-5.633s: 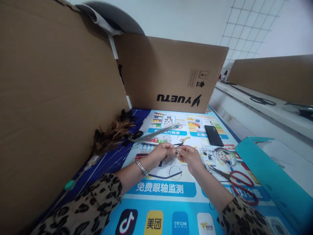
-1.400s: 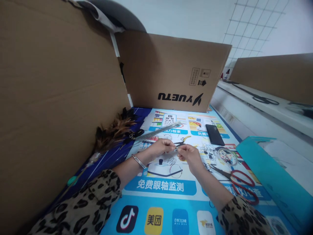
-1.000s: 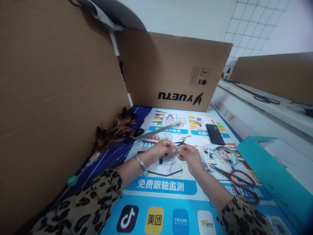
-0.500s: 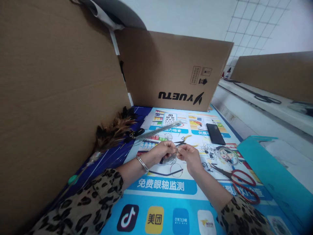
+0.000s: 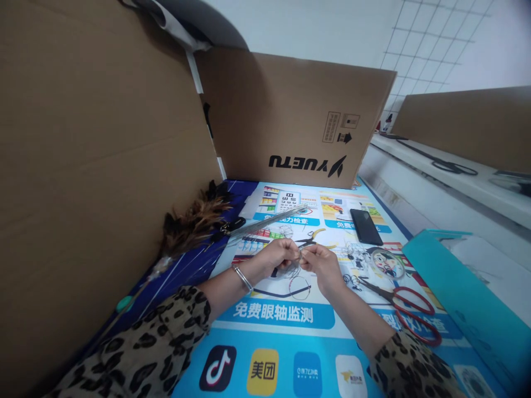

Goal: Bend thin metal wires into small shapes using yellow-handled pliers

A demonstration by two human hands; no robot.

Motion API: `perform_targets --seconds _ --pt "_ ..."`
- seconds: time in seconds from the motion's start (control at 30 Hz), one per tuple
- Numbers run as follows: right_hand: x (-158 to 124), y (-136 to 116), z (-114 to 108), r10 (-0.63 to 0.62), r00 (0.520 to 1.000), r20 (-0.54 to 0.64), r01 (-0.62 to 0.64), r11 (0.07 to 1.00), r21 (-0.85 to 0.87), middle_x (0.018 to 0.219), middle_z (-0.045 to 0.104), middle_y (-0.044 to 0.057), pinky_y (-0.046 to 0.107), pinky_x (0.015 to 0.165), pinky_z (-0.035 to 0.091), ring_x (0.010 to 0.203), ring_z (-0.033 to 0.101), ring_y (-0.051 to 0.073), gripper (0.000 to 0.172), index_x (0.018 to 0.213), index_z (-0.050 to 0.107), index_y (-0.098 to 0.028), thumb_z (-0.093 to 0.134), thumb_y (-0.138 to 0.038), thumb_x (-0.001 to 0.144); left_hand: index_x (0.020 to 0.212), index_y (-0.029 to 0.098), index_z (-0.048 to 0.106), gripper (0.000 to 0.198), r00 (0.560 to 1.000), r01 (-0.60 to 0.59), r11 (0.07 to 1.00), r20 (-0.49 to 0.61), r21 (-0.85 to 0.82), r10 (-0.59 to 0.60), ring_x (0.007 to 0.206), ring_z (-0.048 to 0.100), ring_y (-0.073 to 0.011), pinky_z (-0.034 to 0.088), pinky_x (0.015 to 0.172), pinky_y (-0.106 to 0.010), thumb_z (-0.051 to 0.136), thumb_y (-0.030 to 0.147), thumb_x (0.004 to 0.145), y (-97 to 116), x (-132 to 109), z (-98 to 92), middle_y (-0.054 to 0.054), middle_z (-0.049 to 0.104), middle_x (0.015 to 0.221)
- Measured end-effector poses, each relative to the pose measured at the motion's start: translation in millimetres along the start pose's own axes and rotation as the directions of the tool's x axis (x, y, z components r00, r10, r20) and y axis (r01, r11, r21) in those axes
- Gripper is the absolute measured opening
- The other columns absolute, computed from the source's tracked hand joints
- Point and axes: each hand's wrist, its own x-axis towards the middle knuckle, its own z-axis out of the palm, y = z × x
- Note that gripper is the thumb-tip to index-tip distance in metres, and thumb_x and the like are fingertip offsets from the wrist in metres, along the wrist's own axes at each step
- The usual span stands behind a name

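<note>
Greyish and tiny, a small piece (image 5: 300,254) is pinched where the fingertips of the left hand (image 5: 279,254) and the right hand (image 5: 321,265) meet, above the table (image 5: 286,341). Each grip appears closed on it; its exact form cannot be made out. The handling is judged to be midway: the piece has not been set down, and how much is left cannot be told. One pair of yellow-handled pliers (image 5: 318,234) is seen lying just beyond the hands. One pair of scissors (image 5: 384,294), one phone (image 5: 366,226) and one round dish (image 5: 385,262) are counted at the right, with one teal box (image 5: 456,287) farther out. One bundle of thin rods (image 5: 269,223) is laid at the left; its strands cannot be counted. One bangle (image 5: 243,278) is worn.
</note>
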Motion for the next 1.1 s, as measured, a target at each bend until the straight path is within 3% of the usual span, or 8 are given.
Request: perform_targets --seconds 0.07,0.17,0.27,0.33,0.53,0.77,0.9,1.1 --pt "5.1 -4.1 -7.5 0.021 0.998 0.058 -0.016 0.997 -0.074 0.063 0.061 0.001 0.027 0.059 0.046 0.057 0.055 0.012 0.028 0.077 0.06 -0.015 0.065 -0.04 0.067 0.07 0.013 0.054 0.014 1.0 -0.004 1.0 -0.006 0.031 0.004 0.042 0.038 -0.0044 0.024 0.039 -0.017 0.061 0.023 0.063 3.5 -0.1 -2.6 0.004 0.047 0.052" --pt "18.6 -12.1 -27.4 -0.024 0.997 0.07 0.047 0.936 -0.349 0.063 0.061 0.001 0.027 0.059 0.045 0.056 0.054 0.012 0.031 0.083 0.062 -0.016 0.058 -0.045 0.072 0.073 0.013 0.056 0.018 0.999 -0.037 0.995 0.013 0.097 0.036 0.042 0.035 -0.0034 0.022 0.039 -0.016 0.063 0.025 0.063 10.5 -0.1 -9.2 0.005 0.047 0.054" --pt "32.7 -17.4 -50.1 -0.226 0.97 0.093 0.222 0.655 -0.723 0.075 0.063 0.001 0.025 0.062 0.043 0.069 0.057 0.014 0.025 0.082 0.064 -0.019 0.052 -0.04 0.076 0.073 0.012 0.057 0.018 0.991 -0.105 0.979 0.098 0.172 0.09 0.045 0.037 -0.0035 0.027 0.043 -0.016 0.065 0.024 0.062 16.9 -1.6 -15.1 0.004 0.049 0.057" --pt "38.7 -18.3 -61.1 -0.23 0.959 0.162 0.257 0.481 -0.838 0.081 0.063 0.001 0.024 0.065 0.041 0.072 0.056 0.014 0.02 0.082 0.065 -0.022 0.054 -0.036 0.075 0.071 0.012 0.058 0.018 0.981 -0.14 0.959 0.169 0.245 0.1 0.049 0.041 -0.0049 0.032 0.047 -0.017 0.066 0.024 0.061 18.8 -3.5 -16.8 0.003 0.051 0.059" --pt "40.4 -14.4 -67.9 -0.207 0.941 0.269 0.32 0.275 -0.907 0.082 0.058 0.001 0.024 0.07 0.036 0.081 0.052 0.015 0.011 0.079 0.066 -0.024 0.058 -0.025 0.072 0.076 0.014 0.062 0.018 0.959 -0.155 0.814 0.282 0.56 -0.012 0.051 0.045 -0.0079 0.034 0.048 -0.019 0.06 0.027 0.065 15.3 -6.4 -16.3 0.001 0.056 0.06" --pt "39.1 -9.5 -61.9 -0.225 0.918 0.328 0.355 0.094 -0.93 0.08 0.054 0.003 0.023 0.071 0.031 0.082 0.047 0.014 0.016 0.071 0.061 -0.02 0.047 -0.017 0.079 0.075 0.015 0.064 0.018 0.95 -0.252 0.65 0.311 0.717 0.026 0.055 0.047 -0.009 0.033 0.05 -0.018 0.055 0.029 0.068 16.4 -4.8 -14.4 0.001 0.059 0.065" --pt "38.6 -7.1 -59.7 -0.246 0.905 0.347 0.357 -0.007 -0.934 0.082 0.054 0.004 0.025 0.071 0.028 0.081 0.044 0.015 0.016 0.074 0.059 -0.018 0.045 -0.014 0.081 0.077 0.016 0.065 0.021 0.961 -0.232 0.644 0.274 0.729 0.036 0.056 0.048 -0.0094 0.033 0.051 -0.018 0.055 0.032 0.07 15.1 -5.5 -12.7 0.0 0.06 0.066" --pt "34.6 -9.7 -59.0 -0.283 0.884 0.371 0.354 -0.111 -0.929 0.088 0.055 0.006 0.029 0.074 0.025 0.086 0.043 0.017 0.017 0.082 0.059 -0.018 0.042 -0.014 0.084 0.075 0.015 0.065 0.02 0.968 -0.244 0.674 0.129 0.697 0.217 0.059 0.049 -0.0105 0.034 0.052 -0.019 0.053 0.031 0.072 7.1 0.3 -13.4 -0.001 0.059 0.066"
